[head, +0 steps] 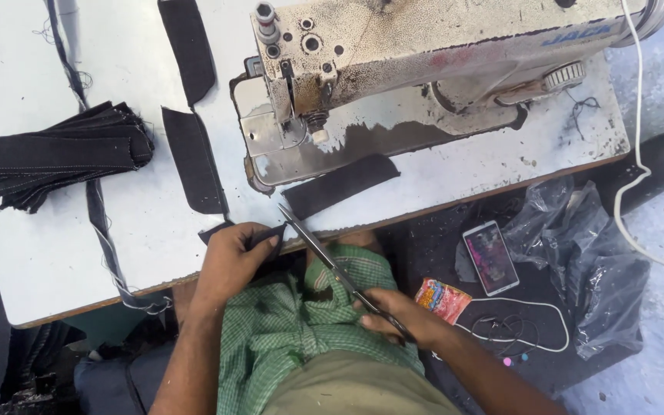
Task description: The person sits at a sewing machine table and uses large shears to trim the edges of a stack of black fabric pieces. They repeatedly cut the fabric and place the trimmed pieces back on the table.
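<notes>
My left hand (234, 260) pinches a small dark fabric piece (270, 233) at the front edge of the white sewing table (48, 246). My right hand (401, 315) grips the handles of long metal scissors (318, 247), whose open blades point up-left and meet the fabric by my left fingers. Another dark fabric strip (340, 184) lies just beyond the blades, beside the worn cream sewing machine (393, 54).
A stack of dark strips (63, 154) sits at the left, with two more strips (194, 157) and a long narrow band (101, 223) on the table. To the right lie a phone (490, 257), a snack packet (441, 298), a white cable and a crumpled plastic bag (585, 253).
</notes>
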